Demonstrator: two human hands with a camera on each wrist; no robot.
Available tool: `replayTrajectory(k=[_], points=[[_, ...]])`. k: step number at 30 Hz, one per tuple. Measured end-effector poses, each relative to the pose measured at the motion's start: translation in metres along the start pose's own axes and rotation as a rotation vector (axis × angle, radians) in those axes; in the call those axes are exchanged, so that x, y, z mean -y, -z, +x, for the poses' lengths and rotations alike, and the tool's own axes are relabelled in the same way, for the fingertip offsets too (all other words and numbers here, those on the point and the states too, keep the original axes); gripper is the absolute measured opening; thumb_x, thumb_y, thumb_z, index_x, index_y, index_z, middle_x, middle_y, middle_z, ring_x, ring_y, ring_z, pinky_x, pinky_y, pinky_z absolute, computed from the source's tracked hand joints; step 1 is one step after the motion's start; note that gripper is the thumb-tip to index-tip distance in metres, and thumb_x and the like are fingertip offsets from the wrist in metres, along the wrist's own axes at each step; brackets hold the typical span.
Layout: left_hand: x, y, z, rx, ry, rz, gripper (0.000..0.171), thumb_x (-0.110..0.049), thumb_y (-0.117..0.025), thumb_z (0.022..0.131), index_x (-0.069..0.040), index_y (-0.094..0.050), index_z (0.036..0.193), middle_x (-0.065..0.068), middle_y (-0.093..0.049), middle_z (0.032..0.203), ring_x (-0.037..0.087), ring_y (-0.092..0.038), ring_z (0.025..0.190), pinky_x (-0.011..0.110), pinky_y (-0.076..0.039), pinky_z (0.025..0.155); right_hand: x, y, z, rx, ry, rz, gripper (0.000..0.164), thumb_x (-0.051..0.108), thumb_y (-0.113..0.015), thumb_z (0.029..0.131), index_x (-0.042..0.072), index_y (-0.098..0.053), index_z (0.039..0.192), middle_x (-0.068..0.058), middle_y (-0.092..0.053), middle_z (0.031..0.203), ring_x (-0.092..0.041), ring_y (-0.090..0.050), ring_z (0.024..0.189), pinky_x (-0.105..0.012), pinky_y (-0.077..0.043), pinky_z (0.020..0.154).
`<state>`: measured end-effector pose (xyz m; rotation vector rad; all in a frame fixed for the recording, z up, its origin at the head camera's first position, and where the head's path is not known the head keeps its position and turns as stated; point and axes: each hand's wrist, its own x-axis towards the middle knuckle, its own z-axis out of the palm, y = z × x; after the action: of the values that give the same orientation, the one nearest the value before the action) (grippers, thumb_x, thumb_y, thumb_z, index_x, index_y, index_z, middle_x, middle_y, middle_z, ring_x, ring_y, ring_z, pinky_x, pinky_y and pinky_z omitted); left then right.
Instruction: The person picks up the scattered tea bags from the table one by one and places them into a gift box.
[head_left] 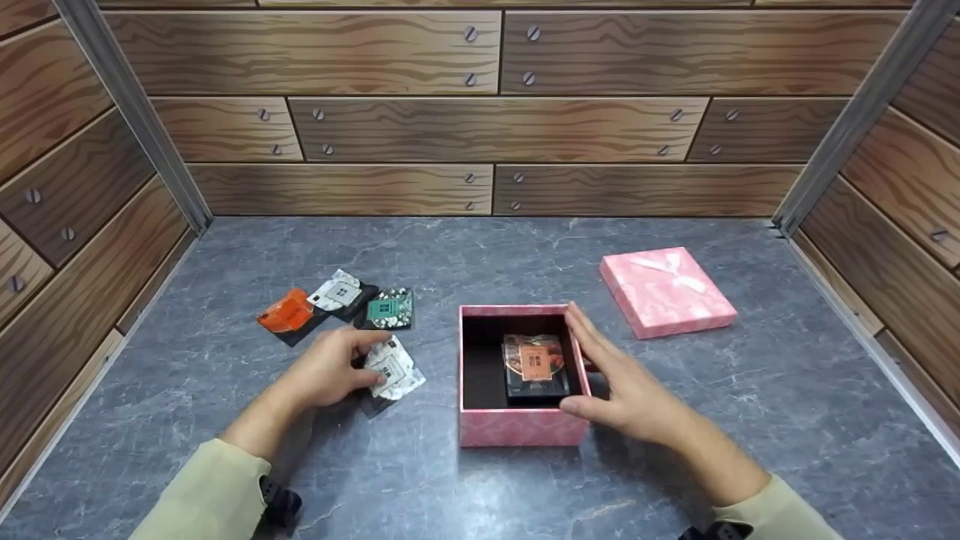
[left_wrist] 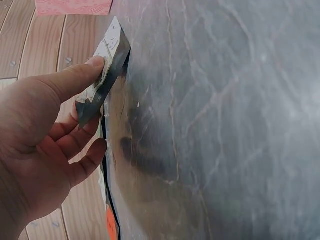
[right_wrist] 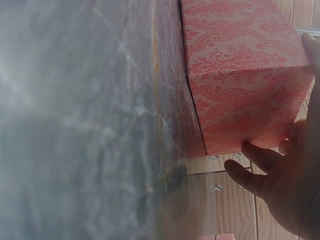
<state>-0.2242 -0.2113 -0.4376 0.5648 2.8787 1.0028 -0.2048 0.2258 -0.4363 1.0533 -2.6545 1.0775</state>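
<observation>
My left hand (head_left: pixel 334 367) pinches a white patterned sachet (head_left: pixel 396 369) between thumb and fingers; it is tilted up from the table in the left wrist view, its dark back showing. To the right stands an open pink box (head_left: pixel 519 429) with a dark inside. Within it, against the right wall, lies a dark sachet with an orange label (head_left: pixel 535 364). My right hand (head_left: pixel 634 390) rests along the box's right wall, index finger stretched to the far corner and thumb at the near one. In the right wrist view, its other fingers (right_wrist: pixel 260 157) are spread beside the patterned wall.
Beyond my left hand lie an orange sachet (head_left: pixel 286 310), another white one (head_left: pixel 339 292) and a green-labelled one (head_left: pixel 390 308), close together. The pink lid (head_left: pixel 667 291) with a pale bow sits at the back right. Wood-patterned walls (head_left: pixel 390 127) enclose the grey marbled table (head_left: pixel 480 255).
</observation>
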Motion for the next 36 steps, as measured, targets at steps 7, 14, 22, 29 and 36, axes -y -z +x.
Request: replayTrajectory(k=[7, 14, 22, 29, 36], points=[[0.002, 0.005, -0.004, 0.049, -0.013, -0.051, 0.057, -0.007, -0.082, 0.09, -0.006, -0.066, 0.145, -0.006, -0.049, 0.069, 0.011, -0.046, 0.063, 0.027, -0.04, 0.056, 0.001, 0.0, -0.002, 0.007, -0.01, -0.019, 0.105, 0.043, -0.078, 0.09, 0.01, -0.019, 0.17, -0.014, -0.014, 0.176, -0.043, -0.028, 0.154, -0.069, -0.031, 0.115], [0.003, 0.008, -0.006, 0.061, -0.044, -0.033, 0.04, -0.012, -0.077, 0.097, -0.01, -0.073, 0.137, 0.003, -0.07, 0.092, 0.013, -0.052, 0.077, 0.028, -0.044, 0.067, 0.001, 0.0, -0.002, 0.005, -0.019, -0.029, 0.105, 0.045, -0.077, 0.09, 0.011, -0.018, 0.171, -0.012, -0.013, 0.176, -0.045, -0.027, 0.154, -0.072, -0.029, 0.115], [0.004, 0.01, -0.007, 0.019, -0.031, -0.024, 0.039, -0.015, -0.081, 0.094, -0.006, -0.076, 0.131, 0.01, -0.075, 0.115, 0.017, -0.062, 0.095, 0.038, -0.052, 0.086, -0.001, -0.001, -0.002, 0.013, -0.03, -0.029, 0.105, 0.046, -0.077, 0.09, 0.012, -0.018, 0.171, -0.007, -0.011, 0.177, -0.046, -0.028, 0.154, -0.073, -0.03, 0.114], [0.004, 0.013, -0.006, 0.01, -0.024, -0.06, 0.04, -0.017, -0.085, 0.092, -0.002, -0.076, 0.128, 0.014, -0.076, 0.121, 0.022, -0.066, 0.104, 0.046, -0.054, 0.094, -0.001, 0.0, -0.002, 0.011, -0.018, -0.017, 0.105, 0.045, -0.077, 0.09, 0.012, -0.018, 0.171, -0.013, -0.014, 0.176, -0.043, -0.028, 0.154, -0.07, -0.031, 0.115], [0.004, 0.018, -0.005, 0.017, -0.012, -0.077, 0.042, -0.019, -0.085, 0.092, -0.001, -0.076, 0.128, 0.014, -0.075, 0.125, 0.019, -0.066, 0.102, 0.042, -0.056, 0.093, 0.0, 0.001, -0.001, 0.007, -0.002, -0.005, 0.105, 0.044, -0.078, 0.09, 0.011, -0.019, 0.171, -0.008, -0.012, 0.177, -0.041, -0.026, 0.155, -0.067, -0.029, 0.116]])
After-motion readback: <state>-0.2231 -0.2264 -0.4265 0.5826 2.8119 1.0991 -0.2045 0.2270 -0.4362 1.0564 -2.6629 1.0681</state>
